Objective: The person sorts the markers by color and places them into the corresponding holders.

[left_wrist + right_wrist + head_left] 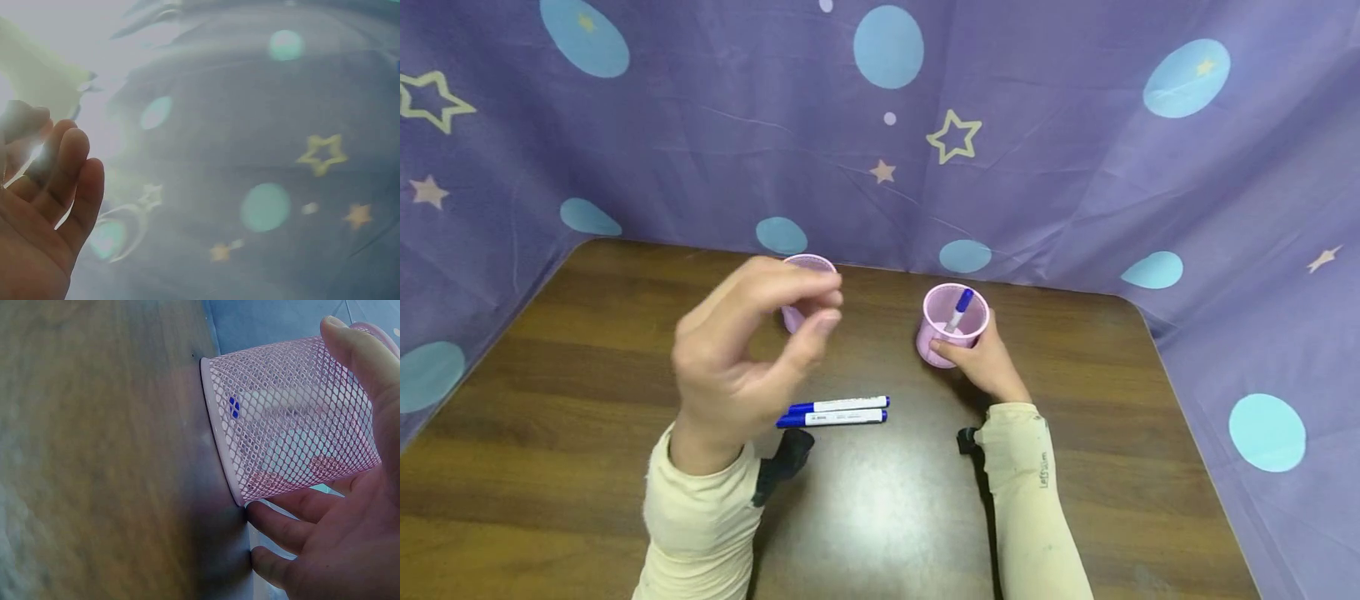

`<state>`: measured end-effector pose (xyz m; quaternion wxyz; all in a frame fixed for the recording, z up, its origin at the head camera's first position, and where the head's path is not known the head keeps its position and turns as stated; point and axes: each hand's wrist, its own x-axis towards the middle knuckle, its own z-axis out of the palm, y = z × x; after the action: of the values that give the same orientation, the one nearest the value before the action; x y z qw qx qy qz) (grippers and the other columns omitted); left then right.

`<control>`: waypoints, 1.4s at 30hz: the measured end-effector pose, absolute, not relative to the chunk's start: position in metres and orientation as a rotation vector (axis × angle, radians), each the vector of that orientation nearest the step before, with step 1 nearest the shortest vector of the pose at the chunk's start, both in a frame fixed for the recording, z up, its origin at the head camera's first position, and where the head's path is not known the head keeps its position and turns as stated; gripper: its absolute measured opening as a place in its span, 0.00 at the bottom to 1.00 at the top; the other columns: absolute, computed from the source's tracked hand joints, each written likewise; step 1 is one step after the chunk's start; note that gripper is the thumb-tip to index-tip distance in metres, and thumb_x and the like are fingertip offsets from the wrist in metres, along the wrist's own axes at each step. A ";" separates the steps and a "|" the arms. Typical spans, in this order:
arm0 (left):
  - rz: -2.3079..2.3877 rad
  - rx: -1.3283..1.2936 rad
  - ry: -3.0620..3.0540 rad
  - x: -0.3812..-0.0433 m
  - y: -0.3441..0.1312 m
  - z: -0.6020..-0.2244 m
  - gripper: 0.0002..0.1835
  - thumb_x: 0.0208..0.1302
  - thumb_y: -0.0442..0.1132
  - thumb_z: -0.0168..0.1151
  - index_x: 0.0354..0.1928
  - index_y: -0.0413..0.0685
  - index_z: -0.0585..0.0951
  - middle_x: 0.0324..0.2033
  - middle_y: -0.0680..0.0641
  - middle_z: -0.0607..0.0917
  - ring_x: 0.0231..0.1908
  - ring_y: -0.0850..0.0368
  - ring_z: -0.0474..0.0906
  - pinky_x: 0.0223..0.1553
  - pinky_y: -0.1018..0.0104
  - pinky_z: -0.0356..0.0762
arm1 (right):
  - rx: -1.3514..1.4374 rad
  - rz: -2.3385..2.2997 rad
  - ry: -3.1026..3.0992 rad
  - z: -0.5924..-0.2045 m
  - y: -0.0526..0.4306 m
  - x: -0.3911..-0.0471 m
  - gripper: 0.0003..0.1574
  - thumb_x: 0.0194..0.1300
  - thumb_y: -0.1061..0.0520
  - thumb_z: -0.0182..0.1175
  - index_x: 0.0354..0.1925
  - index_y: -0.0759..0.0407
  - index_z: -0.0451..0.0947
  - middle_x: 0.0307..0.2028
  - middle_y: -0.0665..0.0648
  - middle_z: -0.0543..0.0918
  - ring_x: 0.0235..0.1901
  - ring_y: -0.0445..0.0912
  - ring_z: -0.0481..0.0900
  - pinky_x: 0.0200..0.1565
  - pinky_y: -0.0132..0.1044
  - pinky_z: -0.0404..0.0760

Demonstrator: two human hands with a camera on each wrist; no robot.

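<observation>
My right hand [988,365] grips a pink mesh pen cup [927,347] from its right side, thumb across the front and fingers around the far side. Inside that cup leans a whiteboard marker [962,305] with its blue cap up; through the mesh in the right wrist view, the marker's blue end [234,407] shows near the base. My left hand [733,358] is raised above the table, thumb and bent fingers apart, with nothing between them. Behind it, a second pink cup [792,320] is partly hidden. Two blue-and-white markers [846,417] lie side by side between the hands.
The brown wooden table [1090,433] ends at a purple curtain [1037,167] with stars and blue dots, which hangs along the back and sides. Dark straps [786,462] sit on both sleeved wrists.
</observation>
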<state>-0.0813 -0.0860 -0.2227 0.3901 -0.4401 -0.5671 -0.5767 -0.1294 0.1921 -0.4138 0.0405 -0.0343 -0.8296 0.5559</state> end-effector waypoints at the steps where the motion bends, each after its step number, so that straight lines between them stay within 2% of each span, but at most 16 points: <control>1: -1.498 -1.096 -1.387 -0.078 -0.091 -0.222 0.09 0.60 0.30 0.69 0.35 0.26 0.85 0.28 0.38 0.85 0.30 0.49 0.81 0.34 0.64 0.78 | -0.107 1.704 -2.539 -0.414 0.192 -0.129 0.61 0.55 0.56 0.77 0.74 0.65 0.49 0.60 0.70 0.72 0.61 0.61 0.71 0.66 0.52 0.67; 4: -1.608 -1.077 -1.278 -0.075 -0.105 -0.223 0.07 0.54 0.25 0.70 0.30 0.22 0.83 0.25 0.33 0.84 0.28 0.45 0.82 0.35 0.59 0.79 | -0.104 1.717 -2.524 -0.414 0.192 -0.128 0.63 0.55 0.58 0.77 0.75 0.65 0.47 0.62 0.72 0.70 0.62 0.63 0.70 0.67 0.54 0.65; 7: -1.650 -1.110 -1.336 -0.074 -0.117 -0.223 0.06 0.52 0.22 0.69 0.30 0.21 0.83 0.26 0.32 0.84 0.29 0.46 0.82 0.37 0.59 0.79 | -0.082 1.717 -2.521 -0.397 0.186 -0.121 0.59 0.57 0.61 0.75 0.74 0.70 0.48 0.61 0.76 0.69 0.62 0.66 0.69 0.67 0.55 0.65; 9: -1.602 -1.142 -1.510 -0.072 -0.123 -0.220 0.06 0.55 0.23 0.68 0.34 0.24 0.85 0.29 0.36 0.86 0.32 0.49 0.82 0.39 0.62 0.79 | -0.078 1.712 -2.525 -0.397 0.186 -0.121 0.59 0.57 0.61 0.75 0.73 0.70 0.48 0.61 0.75 0.69 0.61 0.66 0.70 0.66 0.55 0.66; 13: -1.392 -1.206 -2.096 -0.072 -0.129 -0.216 0.09 0.60 0.27 0.69 0.44 0.39 0.86 0.36 0.51 0.86 0.38 0.59 0.82 0.44 0.67 0.79 | -0.068 1.703 -2.523 -0.411 0.192 -0.129 0.60 0.55 0.57 0.77 0.73 0.67 0.50 0.60 0.71 0.70 0.60 0.62 0.71 0.66 0.53 0.66; 16: -1.195 -1.199 -2.625 -0.083 -0.127 -0.226 0.12 0.64 0.33 0.68 0.49 0.47 0.84 0.37 0.57 0.85 0.39 0.63 0.81 0.45 0.63 0.79 | -0.076 1.707 -2.527 -0.416 0.195 -0.132 0.61 0.55 0.56 0.78 0.74 0.66 0.50 0.61 0.70 0.70 0.61 0.61 0.71 0.67 0.52 0.66; 19: -1.035 -1.151 -3.010 -0.104 -0.121 -0.249 0.12 0.67 0.37 0.64 0.51 0.46 0.82 0.36 0.55 0.84 0.39 0.60 0.81 0.45 0.57 0.79 | -0.078 1.707 -2.534 -0.415 0.195 -0.132 0.61 0.55 0.56 0.77 0.73 0.66 0.50 0.61 0.69 0.71 0.61 0.60 0.71 0.66 0.51 0.66; 23: -0.868 -1.137 -3.260 -0.133 -0.115 -0.289 0.10 0.61 0.34 0.65 0.45 0.41 0.83 0.34 0.51 0.85 0.38 0.54 0.80 0.46 0.53 0.79 | -0.083 1.701 -2.538 -0.413 0.196 -0.132 0.60 0.55 0.56 0.77 0.73 0.64 0.50 0.60 0.68 0.71 0.60 0.59 0.71 0.66 0.51 0.66; 27: -0.678 -1.063 -3.435 -0.150 -0.118 -0.319 0.08 0.53 0.31 0.68 0.36 0.41 0.83 0.31 0.50 0.83 0.35 0.53 0.78 0.45 0.56 0.78 | -0.077 1.700 -2.548 -0.414 0.196 -0.131 0.60 0.56 0.56 0.76 0.73 0.65 0.50 0.60 0.68 0.72 0.60 0.59 0.71 0.66 0.51 0.67; 31: -0.600 -0.979 -3.540 -0.159 -0.123 -0.336 0.07 0.48 0.29 0.68 0.26 0.46 0.78 0.24 0.52 0.76 0.29 0.55 0.72 0.34 0.62 0.73 | -0.078 1.700 -2.555 -0.415 0.195 -0.131 0.60 0.56 0.56 0.76 0.74 0.65 0.49 0.60 0.69 0.71 0.61 0.59 0.71 0.66 0.51 0.66; 35: -0.588 -0.947 -3.547 -0.165 -0.127 -0.346 0.14 0.49 0.28 0.64 0.17 0.51 0.71 0.17 0.54 0.68 0.23 0.58 0.65 0.26 0.66 0.62 | -0.086 1.734 -2.539 -0.409 0.192 -0.129 0.60 0.56 0.58 0.76 0.74 0.67 0.48 0.61 0.71 0.70 0.61 0.62 0.70 0.67 0.52 0.65; 37: -0.590 -0.931 -3.531 -0.167 -0.128 -0.349 0.13 0.52 0.30 0.64 0.18 0.51 0.71 0.17 0.54 0.69 0.24 0.58 0.67 0.26 0.66 0.63 | -0.074 1.754 -2.533 -0.397 0.188 -0.124 0.59 0.57 0.61 0.74 0.73 0.70 0.48 0.61 0.74 0.69 0.62 0.64 0.69 0.67 0.54 0.64; 40: -0.595 -0.874 -3.554 -0.168 -0.127 -0.352 0.10 0.56 0.38 0.69 0.26 0.48 0.76 0.24 0.51 0.76 0.30 0.55 0.72 0.33 0.62 0.70 | -0.057 1.769 -2.528 -0.384 0.183 -0.119 0.57 0.58 0.64 0.72 0.73 0.73 0.47 0.61 0.77 0.68 0.62 0.67 0.68 0.67 0.56 0.63; 42: -0.615 -0.844 -3.596 -0.169 -0.126 -0.352 0.14 0.55 0.43 0.74 0.33 0.45 0.77 0.29 0.49 0.78 0.34 0.53 0.74 0.38 0.60 0.74 | -0.054 1.769 -2.526 -0.382 0.183 -0.118 0.57 0.58 0.65 0.72 0.72 0.74 0.47 0.61 0.78 0.68 0.62 0.67 0.67 0.67 0.57 0.63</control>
<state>-0.1686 -0.1264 -0.3523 -0.2969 -0.2152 -0.9170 -0.1568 -0.1176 0.1827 -0.3819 0.0287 -0.0176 -0.8186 0.5733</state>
